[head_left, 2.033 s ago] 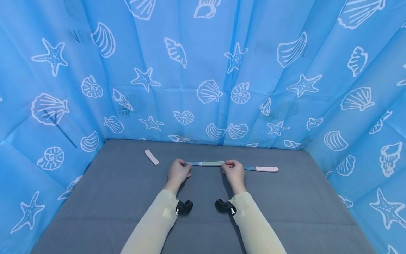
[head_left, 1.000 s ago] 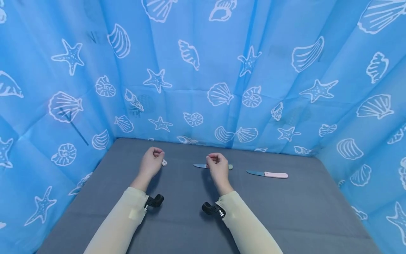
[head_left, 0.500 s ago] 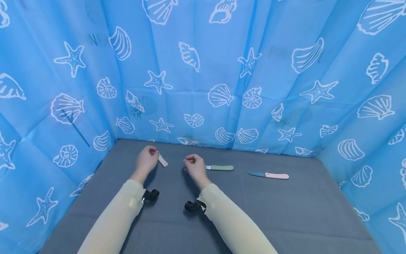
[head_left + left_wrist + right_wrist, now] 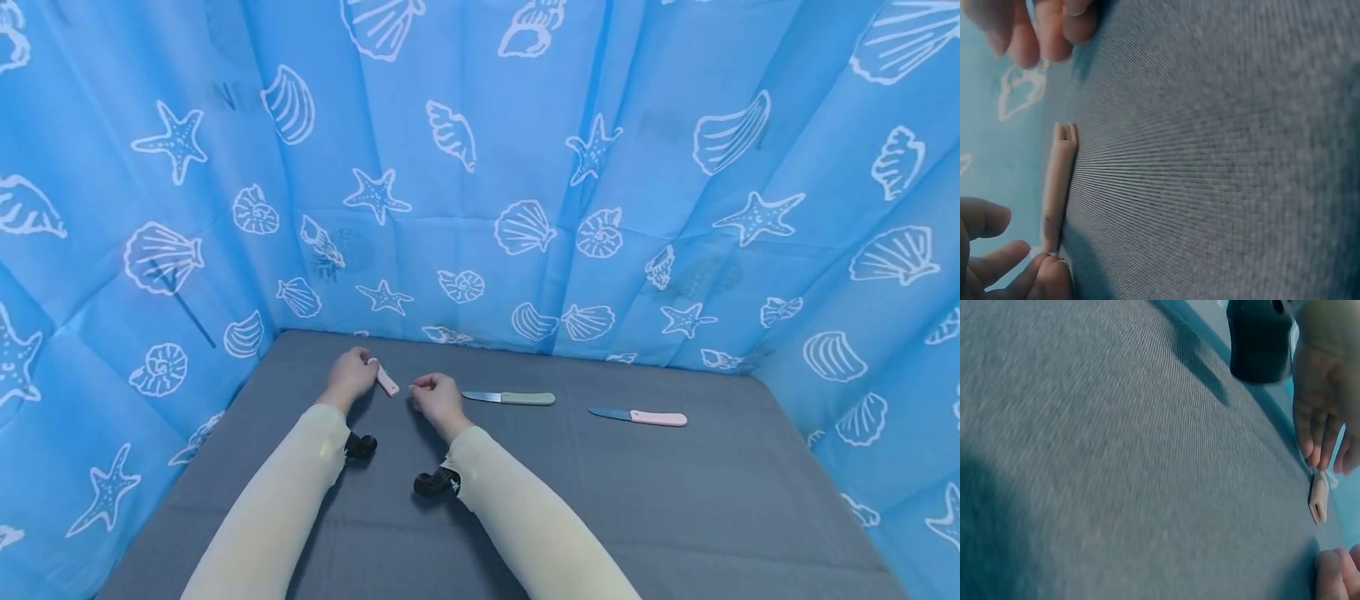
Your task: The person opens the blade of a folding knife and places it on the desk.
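A folded pocket knife with a pale pink handle (image 4: 386, 380) lies on the grey cloth at the left. My left hand (image 4: 352, 372) is at its far end; in the left wrist view the fingertips (image 4: 1054, 278) touch or nearly touch the handle (image 4: 1057, 194), with the thumb held apart from it. My right hand (image 4: 438, 396) hovers loosely curled just right of this knife, holding nothing. Behind the right hand lies an unfolded knife with a green handle (image 4: 528, 398), its blade pointing left. Farther right is another unfolded knife with a pink handle (image 4: 658, 418).
Grey cloth (image 4: 720, 500) covers the table. A blue curtain (image 4: 465, 200) with white shell and starfish prints stands along the back and sides. Black wrist mounts (image 4: 435, 483) hang under both sleeves, close above the cloth.
My hands have left the green knife, which lies unfolded, and moved left. The left hand reached the folded pink knife; the right hand came up near it. The head view turned slightly.
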Available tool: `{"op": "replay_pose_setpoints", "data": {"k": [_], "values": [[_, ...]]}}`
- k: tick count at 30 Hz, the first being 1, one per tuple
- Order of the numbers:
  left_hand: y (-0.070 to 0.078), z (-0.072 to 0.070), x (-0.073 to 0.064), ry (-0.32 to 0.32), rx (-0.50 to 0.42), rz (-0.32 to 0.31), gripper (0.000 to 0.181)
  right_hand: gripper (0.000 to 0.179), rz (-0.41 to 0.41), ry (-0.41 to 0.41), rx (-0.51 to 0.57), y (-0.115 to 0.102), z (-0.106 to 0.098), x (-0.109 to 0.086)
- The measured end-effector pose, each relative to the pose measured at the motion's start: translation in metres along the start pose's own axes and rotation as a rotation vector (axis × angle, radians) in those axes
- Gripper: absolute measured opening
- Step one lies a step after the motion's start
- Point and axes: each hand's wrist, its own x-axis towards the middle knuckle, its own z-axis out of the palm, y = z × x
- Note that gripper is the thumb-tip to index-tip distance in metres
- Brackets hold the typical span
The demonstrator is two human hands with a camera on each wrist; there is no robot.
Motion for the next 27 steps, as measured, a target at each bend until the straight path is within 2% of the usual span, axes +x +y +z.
{"op": "replay_pose_setpoints", "data": {"k": [7,14,18,21,27], "values": [[-0.002,0.006,0.006,-0.043,0.123,0.007,0.056,0.014,-0.009,0.006,-0.042,0.002,0.007,0.000],[0.000,0.007,0.002,-0.073,0.070,-0.018,0.054,0.014,-0.004,-0.025,-0.040,0.003,0.003,0.000],[0.003,0.007,-0.005,-0.094,0.070,-0.023,0.053,0.015,-0.032,-0.038,-0.124,0.000,0.004,-0.002],[0.006,0.007,-0.012,-0.117,0.080,-0.054,0.052,0.018,-0.037,-0.055,-0.195,-0.003,0.006,-0.003],[0.014,0.003,-0.017,-0.180,0.076,-0.094,0.048,0.020,-0.035,-0.066,-0.267,-0.003,0.014,-0.002]]}}
